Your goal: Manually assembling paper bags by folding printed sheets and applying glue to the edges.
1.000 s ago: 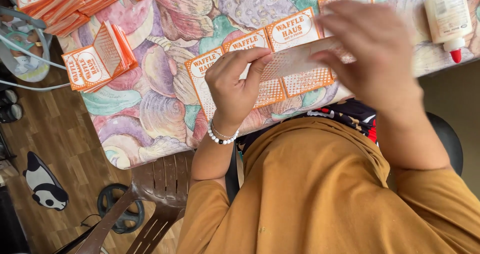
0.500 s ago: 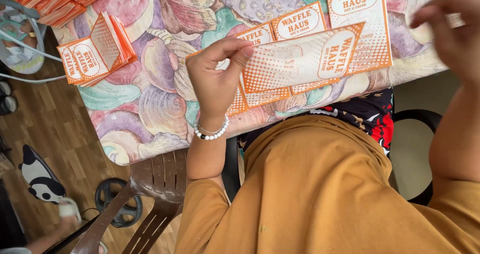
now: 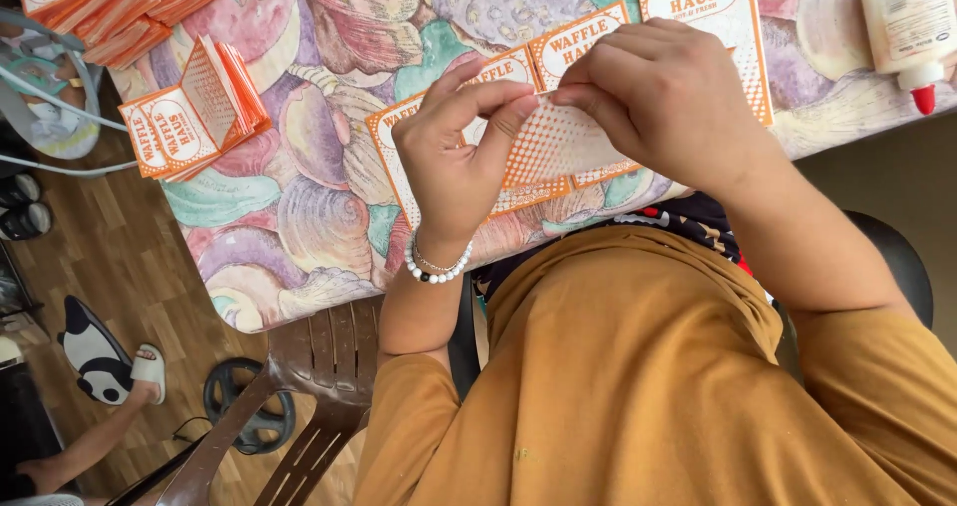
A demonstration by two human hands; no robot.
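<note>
Both hands meet over an orange-and-white paper bag (image 3: 554, 147) held just above the table. My left hand (image 3: 454, 157), with a white bead bracelet on the wrist, pinches the bag's upper edge between thumb and fingers. My right hand (image 3: 668, 97) grips the same edge from the right and covers part of the bag. Under them lies a row of flat orange-and-white bags (image 3: 698, 7) on the shell-patterned tablecloth (image 3: 319, 217).
A folded pile of the same bags (image 3: 194, 107) lies at the left, and more stacks (image 3: 110, 2) sit at the far left corner. A white glue bottle with a red tip (image 3: 907, 22) lies at the right. A brown plastic chair (image 3: 309, 386) and another person's foot (image 3: 145, 371) are below left.
My right hand has come back from the far right to the bag. The bag, held out flat by my left hand half a second ago, is now pinched between both hands.
</note>
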